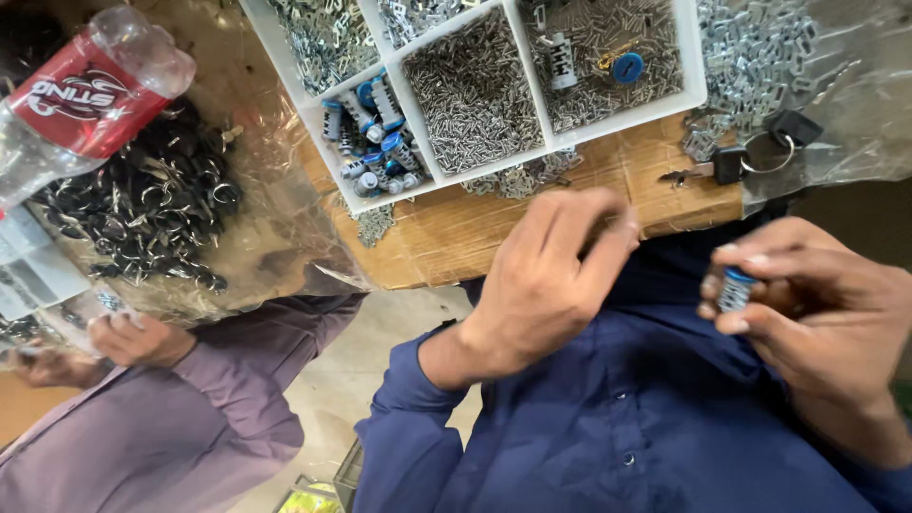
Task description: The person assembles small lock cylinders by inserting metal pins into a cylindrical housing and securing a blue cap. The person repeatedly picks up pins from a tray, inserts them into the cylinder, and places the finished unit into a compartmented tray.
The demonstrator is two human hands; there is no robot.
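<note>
Right hand (807, 304): we pinch the blue-capped cylinder (734, 290) below the divided tray (418, 180), end exposed for fitting.
Left hand (551, 275): fingertips bunched nearer the divided tray; contents, we cannot tell.

Left hand (546, 275) raised, fingers pinched, right hand (817, 304) curled closed

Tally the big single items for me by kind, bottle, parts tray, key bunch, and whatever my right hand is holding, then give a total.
Plastic bottle with red label: 1
White divided tray: 1
Key bunch on a ring: 1
Blue-and-silver cylinder, pinched in the right hand: 1
Total: 4
The small loose metal parts are too many to count.
</note>
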